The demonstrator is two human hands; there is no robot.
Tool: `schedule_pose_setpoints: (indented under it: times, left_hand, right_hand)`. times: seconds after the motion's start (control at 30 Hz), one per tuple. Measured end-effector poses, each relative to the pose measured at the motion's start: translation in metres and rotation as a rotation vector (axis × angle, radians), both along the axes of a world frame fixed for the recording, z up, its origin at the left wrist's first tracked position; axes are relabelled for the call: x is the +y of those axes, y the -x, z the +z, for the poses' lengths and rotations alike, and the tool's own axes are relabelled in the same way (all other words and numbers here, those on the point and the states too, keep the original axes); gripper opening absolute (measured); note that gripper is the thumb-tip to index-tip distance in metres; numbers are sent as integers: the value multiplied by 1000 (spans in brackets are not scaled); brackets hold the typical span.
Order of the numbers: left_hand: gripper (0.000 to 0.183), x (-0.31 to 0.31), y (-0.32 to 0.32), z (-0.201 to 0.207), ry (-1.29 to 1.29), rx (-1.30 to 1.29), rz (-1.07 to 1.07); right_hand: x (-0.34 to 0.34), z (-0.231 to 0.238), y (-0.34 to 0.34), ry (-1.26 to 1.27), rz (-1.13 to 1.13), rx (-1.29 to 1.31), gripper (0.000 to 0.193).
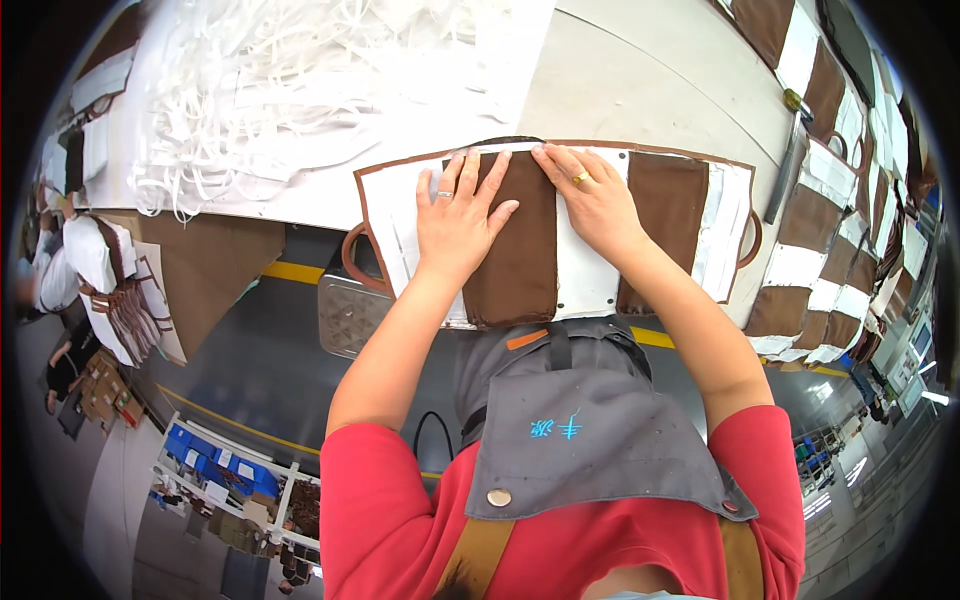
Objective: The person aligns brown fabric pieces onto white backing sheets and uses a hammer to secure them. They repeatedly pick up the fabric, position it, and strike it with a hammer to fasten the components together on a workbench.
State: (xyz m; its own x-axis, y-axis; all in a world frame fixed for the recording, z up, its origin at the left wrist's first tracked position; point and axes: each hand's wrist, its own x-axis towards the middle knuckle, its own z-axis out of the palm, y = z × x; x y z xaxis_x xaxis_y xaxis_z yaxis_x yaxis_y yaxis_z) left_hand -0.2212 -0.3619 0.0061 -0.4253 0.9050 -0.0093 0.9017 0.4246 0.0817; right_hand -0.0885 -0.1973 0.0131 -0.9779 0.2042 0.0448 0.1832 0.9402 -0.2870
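Observation:
A brown and white striped bag panel lies flat in front of me, at the near edge of the table. It has brown edging and brown loop handles, one at its left end and one at its right end. Along its far edge runs a narrow white strip. My left hand rests on the panel with fingers spread, tips at that edge. Just to its right, my right hand lies flat, its fingertips touching the strip. A dark curved edge shows beyond the strip.
A heap of loose white strips covers a white sheet at the far left. On the right lie a dark long-handled tool and stacked brown and white panels. A metal-topped stool stands below the table edge.

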Motion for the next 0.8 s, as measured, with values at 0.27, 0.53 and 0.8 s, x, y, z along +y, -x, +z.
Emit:
schedule_pose_setpoints:
  times: [0.27,0.53,0.8]
  left_hand:
    - [59,6,-1,0,26,67,-41]
    - [53,12,8,7,-27,-32,-23]
    - [35,17,28,8,-211,-251,111]
  right_hand:
    - [-8,-7,6,-147,-19,-38,65]
    - [-4,10,19,-123,-2,-135,60]
    - [10,8,34,181,-138,64,29]
